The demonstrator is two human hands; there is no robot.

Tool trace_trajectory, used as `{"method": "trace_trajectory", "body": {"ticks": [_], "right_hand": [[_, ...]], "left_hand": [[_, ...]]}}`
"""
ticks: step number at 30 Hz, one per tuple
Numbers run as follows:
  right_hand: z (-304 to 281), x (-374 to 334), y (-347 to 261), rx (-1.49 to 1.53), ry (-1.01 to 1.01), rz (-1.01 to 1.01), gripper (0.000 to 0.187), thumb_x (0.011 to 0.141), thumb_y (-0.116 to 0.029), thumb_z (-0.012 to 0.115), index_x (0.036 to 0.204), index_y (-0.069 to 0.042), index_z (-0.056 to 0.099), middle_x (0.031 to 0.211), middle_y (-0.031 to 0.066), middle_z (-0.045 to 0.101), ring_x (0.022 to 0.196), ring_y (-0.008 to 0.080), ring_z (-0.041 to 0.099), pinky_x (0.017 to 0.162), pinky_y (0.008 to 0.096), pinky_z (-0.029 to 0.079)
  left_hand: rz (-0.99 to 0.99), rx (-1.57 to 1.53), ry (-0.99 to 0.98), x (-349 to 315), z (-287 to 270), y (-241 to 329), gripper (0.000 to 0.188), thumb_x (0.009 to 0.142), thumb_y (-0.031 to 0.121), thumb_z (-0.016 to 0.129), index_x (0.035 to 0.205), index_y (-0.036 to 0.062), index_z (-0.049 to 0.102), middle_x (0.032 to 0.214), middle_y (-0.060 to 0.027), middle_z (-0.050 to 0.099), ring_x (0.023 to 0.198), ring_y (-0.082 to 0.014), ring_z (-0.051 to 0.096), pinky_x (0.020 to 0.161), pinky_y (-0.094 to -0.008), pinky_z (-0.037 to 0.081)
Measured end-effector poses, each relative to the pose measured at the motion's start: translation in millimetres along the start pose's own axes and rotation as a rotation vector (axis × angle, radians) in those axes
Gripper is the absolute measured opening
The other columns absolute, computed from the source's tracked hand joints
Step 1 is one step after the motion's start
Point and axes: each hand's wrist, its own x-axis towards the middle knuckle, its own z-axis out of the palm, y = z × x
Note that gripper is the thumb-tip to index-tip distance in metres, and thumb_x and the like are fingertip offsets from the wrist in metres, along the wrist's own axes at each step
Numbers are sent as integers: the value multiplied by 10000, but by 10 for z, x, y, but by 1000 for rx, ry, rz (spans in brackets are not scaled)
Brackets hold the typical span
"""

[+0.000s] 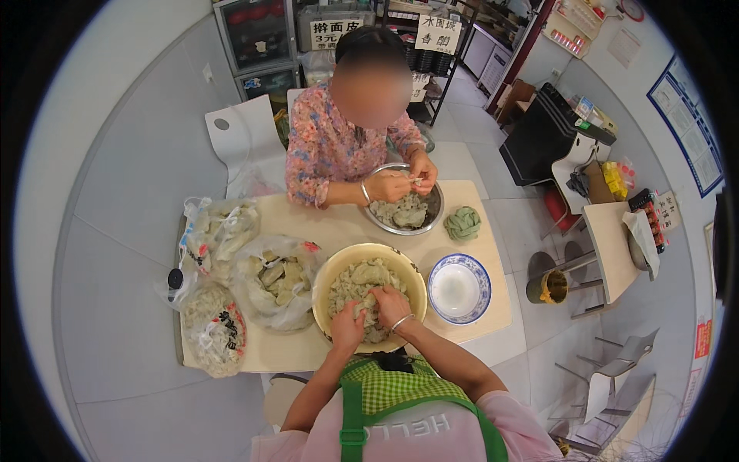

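Note:
Both my hands are inside a large cream enamel basin (318, 296) filled with crumbled, grey-green, dough-like pieces (369, 273). My left hand (348, 326) has its fingers closed on a lump of that dough-like stuff (363, 305). From the other side my right hand (391, 306), with a bracelet at the wrist, grips the same lump. How far the fingertips sink into it is hidden. Just right of the basin stands a white bowl (456, 288) with a blue patterned rim, holding what looks like clear liquid.
Across the table (296, 350), a person in a flowered top (312, 138) pinches a small piece over a steel bowl (436, 202) of similar stuff. A folded green cloth (462, 223) lies beside it. Filled clear plastic bags (277, 281) crowd the left side.

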Motion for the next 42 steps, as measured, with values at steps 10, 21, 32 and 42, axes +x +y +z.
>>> {"method": "trace_trajectory", "body": {"ticks": [10, 21, 32, 42], "right_hand": [[-119, 254, 242, -27, -137, 388, 344, 733, -122, 557, 1039, -12, 447, 941, 225, 542, 855, 352, 543, 720, 432, 435], [-25, 84, 190, 800, -209, 309, 425, 828, -274, 551, 1129, -10, 406, 841, 60, 535, 590, 97, 489, 507, 231, 432], [300, -87, 109, 499, 183, 81, 246, 837, -273, 499, 835, -28, 485, 654, 138, 502, 532, 257, 494, 515, 358, 385], [119, -76, -175, 331, -52, 204, 434, 847, -386, 384, 721, -8, 556, 695, 217, 548, 649, 380, 530, 582, 430, 404]], "left_hand": [[-36, -14, 52, -9, -171, 81, 334, 802, 267, 543, 1044, 38, 512, 759, -172, 589, 698, -308, 572, 597, -401, 428], [177, -530, -97, 311, -88, 29, 389, 800, 123, 558, 1164, 35, 454, 1082, -135, 490, 933, -211, 521, 737, -296, 440], [-21, -614, -53, 177, 81, 5, 208, 817, 126, 547, 986, 9, 514, 778, -48, 523, 687, -108, 477, 604, -238, 403], [-65, -551, 197, 169, 103, 133, 167, 875, 196, 446, 894, 30, 464, 656, -67, 501, 593, -158, 485, 573, -290, 399]]}}
